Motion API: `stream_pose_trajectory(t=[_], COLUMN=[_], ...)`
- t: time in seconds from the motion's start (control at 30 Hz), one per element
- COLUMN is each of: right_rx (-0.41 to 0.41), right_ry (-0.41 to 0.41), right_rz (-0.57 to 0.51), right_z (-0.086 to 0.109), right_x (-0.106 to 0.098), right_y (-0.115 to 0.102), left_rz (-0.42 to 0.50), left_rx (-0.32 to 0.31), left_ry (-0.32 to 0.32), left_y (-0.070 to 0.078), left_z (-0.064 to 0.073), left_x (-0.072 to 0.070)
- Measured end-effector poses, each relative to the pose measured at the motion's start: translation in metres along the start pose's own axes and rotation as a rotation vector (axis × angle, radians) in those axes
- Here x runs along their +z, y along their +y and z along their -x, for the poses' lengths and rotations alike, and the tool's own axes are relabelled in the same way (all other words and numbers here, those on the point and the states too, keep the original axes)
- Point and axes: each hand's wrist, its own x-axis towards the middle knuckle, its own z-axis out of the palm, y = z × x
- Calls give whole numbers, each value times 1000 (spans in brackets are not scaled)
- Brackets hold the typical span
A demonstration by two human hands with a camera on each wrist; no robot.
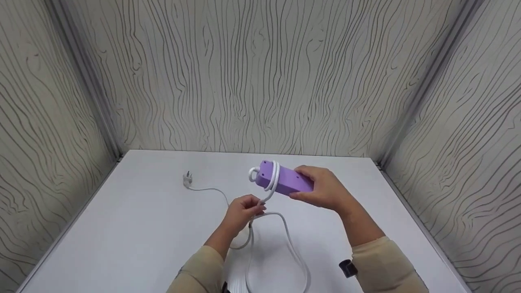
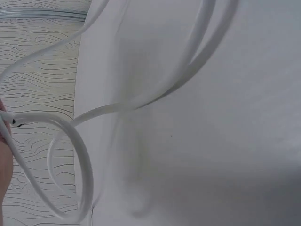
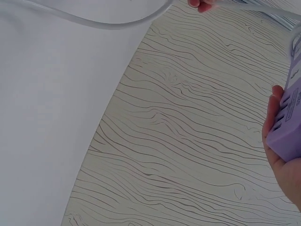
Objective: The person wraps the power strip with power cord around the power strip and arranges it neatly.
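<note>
The purple power strip [image 1: 290, 181] is gripped in the right hand [image 1: 324, 189], its end beyond that hand seemingly freed for white power cord [image 1: 276, 177], pinched in the left hand [image 1: 241, 211]

Head view above tabletop [image 1: 134, 219], wrist views closer

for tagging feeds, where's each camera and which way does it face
Head: on the head, facing forward and down; strip, left hand, right hand, sleeves show.
Left wrist: worn there, facing cord and table; left hand partly shows.
Right wrist: worn there, facing wall and table; right hand, left fingertips show.
Head and right wrist share strip.
</note>
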Motion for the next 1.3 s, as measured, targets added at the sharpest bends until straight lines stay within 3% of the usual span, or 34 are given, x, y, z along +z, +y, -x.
stream_pose_trajectory(t=[0.3, 0.43, 0.57, 0.77, 0.9, 1.07, 1.3], right_rx=[-107, -172, -195, -204, -179, -106, 12], right_ry=[-51, -149, -260, -389, -439, -474, -439], right_rz=[-107, -119, -108, -104, -64, 10, 98], right_z=[2, 2, 3, 6, 8, 11, 13], right_x=[-3, 1, 8, 22, 30, 39, 46], right_y=[-5, -4, -5, -7, -8, -8, -3], left_rz=[28, -84, -221, -204, -277, -311, -363], left_rx=[-22, -44, -12, -29, -24, -23, -29], left_ry=[-25, 27, 84, 63, 54, 64, 145], left_y=[-25, -23, -18, -4, 7, 10, 15], left_z=[-14, -17, -22, -24, -22, -23, -22], left_x=[-7, -11, -15, -17, -17, -17, -15])
